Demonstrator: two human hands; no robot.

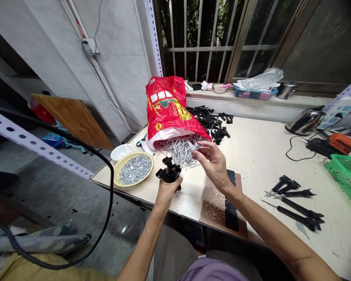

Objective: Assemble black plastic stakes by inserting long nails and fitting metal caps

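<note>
Left hand clutches black parts beside a spilling red bag

The left hand is closed around a small bunch of black parts, held up over the near edge of the bench. The right hand is apart from it, raised near the mouth of the bag with its fingers curled and thumb extended toward them; whether anything thin sits between the fingertips, I cannot tell.

The red bag lies on the bench with its open end toward the person, and a heap of metal pins spreads out of it between the two hands. To the left of the pins, a yellow bowl holds many small metal pieces, with a white bowl just behind it. A pile of loose black pieces lies behind the bag and to its right.

Below the right forearm is a brown mat with a column of dark pads on it. Farther right, several black handles with thin shafts lie on the bench, near a green basket. A kettle stands toward the back.
</note>
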